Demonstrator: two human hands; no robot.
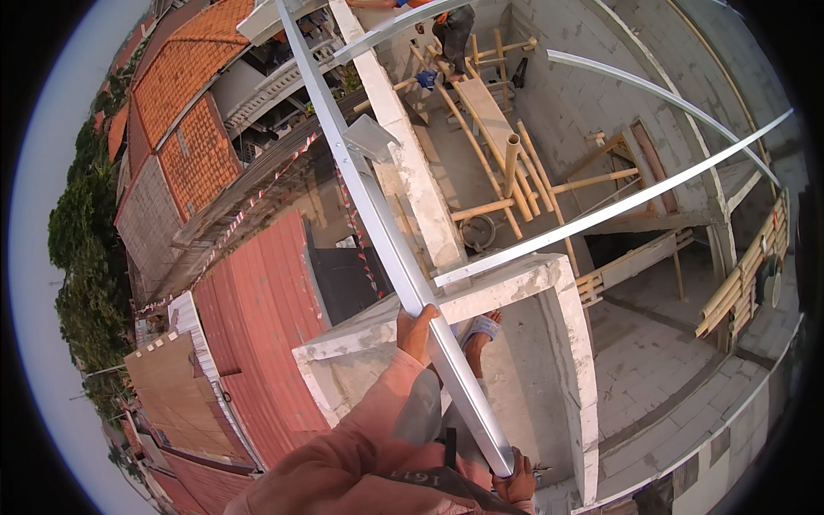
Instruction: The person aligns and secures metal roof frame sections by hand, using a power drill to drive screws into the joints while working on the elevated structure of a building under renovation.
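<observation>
A long silver metal channel (386, 232) runs from close to my body toward the far left, out over the walls. My left hand (415, 333) is closed round its left edge, partway along. At the near end my right hand (517, 481) grips the channel, low in the picture. Just beyond my left hand the channel passes above a concrete wall top (515, 286). A sandalled foot (485, 328) shows beside the channel, on the concrete below it.
Thin metal strips (618, 215) span the block-walled room at right. Another person (453, 39) stands on a bamboo scaffold (489, 120) in the room. A narrow concrete beam (412, 163) edges a drop at left, above a red metal roof (257, 292). Bamboo poles (742, 275) lean at far right.
</observation>
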